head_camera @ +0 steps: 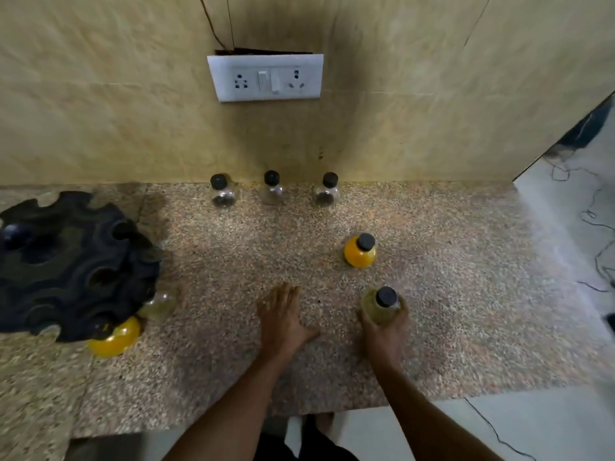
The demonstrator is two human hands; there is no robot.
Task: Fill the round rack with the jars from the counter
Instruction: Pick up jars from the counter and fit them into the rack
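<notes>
A black round rack (66, 261) with scalloped slots stands at the counter's left. A yellow-filled jar (114, 337) and a pale jar (158, 304) sit in its lower tier at the near side. My right hand (384, 331) grips a pale yellowish jar (379, 304) with a black cap, standing on the counter. My left hand (283, 317) lies flat on the counter, fingers straight, holding nothing. An orange-yellow jar (360, 251) stands just beyond my right hand. Three clear jars (223, 191) (273, 188) (327, 189) with black caps line the wall.
The speckled stone counter (299, 377) ends at the near edge and at the right, where a pale floor (572, 261) with loose cables shows. A white socket and switch plate (265, 77) is on the beige wall above the jars.
</notes>
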